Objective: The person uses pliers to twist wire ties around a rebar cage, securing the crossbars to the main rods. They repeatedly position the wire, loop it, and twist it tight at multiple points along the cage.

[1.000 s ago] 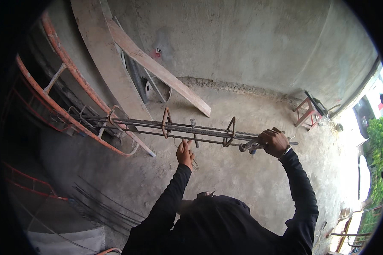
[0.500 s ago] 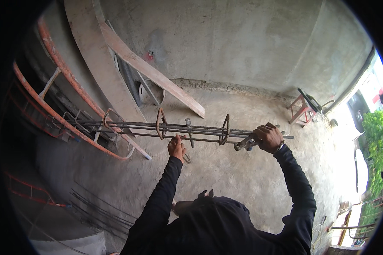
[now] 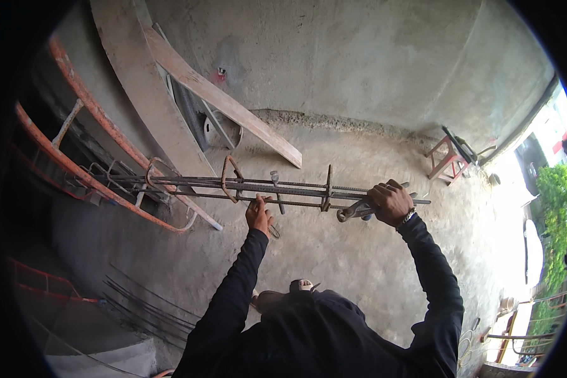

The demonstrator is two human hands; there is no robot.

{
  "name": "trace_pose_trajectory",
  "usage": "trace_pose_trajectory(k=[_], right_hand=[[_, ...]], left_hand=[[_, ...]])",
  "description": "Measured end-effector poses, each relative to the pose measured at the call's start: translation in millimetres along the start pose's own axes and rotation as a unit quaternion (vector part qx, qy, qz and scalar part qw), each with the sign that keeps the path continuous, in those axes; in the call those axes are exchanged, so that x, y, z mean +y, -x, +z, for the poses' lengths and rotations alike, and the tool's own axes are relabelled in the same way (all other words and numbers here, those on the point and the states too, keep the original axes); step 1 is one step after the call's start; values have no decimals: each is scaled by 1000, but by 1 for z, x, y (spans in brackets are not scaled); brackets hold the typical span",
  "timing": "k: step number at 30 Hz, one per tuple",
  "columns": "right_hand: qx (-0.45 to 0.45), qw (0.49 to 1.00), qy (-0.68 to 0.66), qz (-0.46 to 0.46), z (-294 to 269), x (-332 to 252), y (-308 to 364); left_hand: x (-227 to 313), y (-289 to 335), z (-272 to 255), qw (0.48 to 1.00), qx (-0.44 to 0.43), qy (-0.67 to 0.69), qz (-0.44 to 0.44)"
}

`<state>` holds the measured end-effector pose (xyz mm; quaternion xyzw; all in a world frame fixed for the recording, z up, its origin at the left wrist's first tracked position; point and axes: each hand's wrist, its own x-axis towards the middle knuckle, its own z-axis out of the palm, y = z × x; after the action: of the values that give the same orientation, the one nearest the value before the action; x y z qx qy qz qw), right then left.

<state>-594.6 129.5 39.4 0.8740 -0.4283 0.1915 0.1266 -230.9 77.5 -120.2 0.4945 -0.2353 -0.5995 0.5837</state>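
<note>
A long rebar cage [image 3: 283, 188] spans the view, several ribbed bars with bent stirrups around them. My left hand [image 3: 259, 215] is under its near bar, fingertips up against the steel. Out of its curled fingers hangs a thin wire loop [image 3: 274, 232]. My right hand [image 3: 392, 203] is closed over the cage's right end, gripping metal pincers [image 3: 349, 212] whose jaws point left; most of the handles are hidden under the palm. Between my hands stands one rusty stirrup [image 3: 328, 188]; another stirrup [image 3: 230, 179] leans just left of my left hand.
An orange scaffold frame [image 3: 101, 129] is at the left, under the cage's far end. Planks [image 3: 223, 101] lean by the grey wall [image 3: 372, 63]. A red stool [image 3: 447, 160] stands at the right. Loose rods [image 3: 148, 305] lie at the lower left.
My right hand has shifted slightly left with the pincers, whose head has turned. The stirrup left of my left hand leans further left. My left hand stays at nearly the same place.
</note>
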Motion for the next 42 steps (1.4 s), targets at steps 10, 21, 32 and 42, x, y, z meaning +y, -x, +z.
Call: trace_pose_trajectory(k=[10,21,32,42], right_hand=[[-44,997,-68,10,0,6,2],[64,996,-40,51,-39,-11,-54],[442,784,-427,86,17,-238,-194],[363,760,-490,224,113,-323,-319]], left_hand=[[10,1,-5,998,15,-33,-42],[-19,64,-135,970,-19,-243,11],[-199,280,-474,772,198,-558,-232],[-213,364,-592,788,440,-155,-401]])
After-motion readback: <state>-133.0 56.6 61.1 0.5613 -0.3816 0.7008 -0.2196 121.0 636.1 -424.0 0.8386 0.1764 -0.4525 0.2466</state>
